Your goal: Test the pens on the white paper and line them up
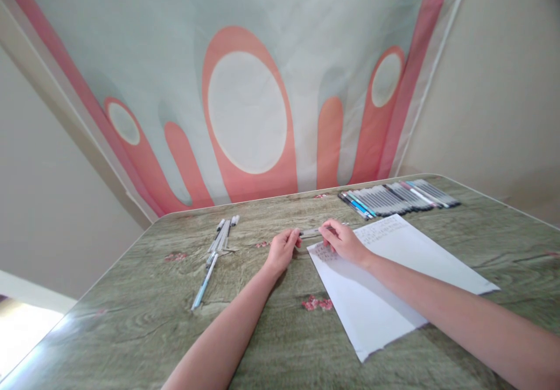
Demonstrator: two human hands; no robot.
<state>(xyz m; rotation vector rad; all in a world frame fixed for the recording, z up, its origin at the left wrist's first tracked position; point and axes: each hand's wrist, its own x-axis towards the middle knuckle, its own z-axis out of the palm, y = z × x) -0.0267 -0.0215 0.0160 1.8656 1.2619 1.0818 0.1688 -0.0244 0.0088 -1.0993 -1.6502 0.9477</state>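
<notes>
While a pen [311,232] is pinched by the left hand [283,249] and right hand [343,242], paper [370,314] on the counter [144,326] is crossed by the right forearm [437,297].

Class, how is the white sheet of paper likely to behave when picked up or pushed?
The white sheet would probably be floppy, as it looks thin and lies flat on the table. It is likely light, as its edges show little thickness. Pushed, it may drag if the right hand above it touches.

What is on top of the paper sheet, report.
On the paper sheet: handwritten lines near its far edge; the right hand and forearm cross over. What they cover is hidden.
</notes>
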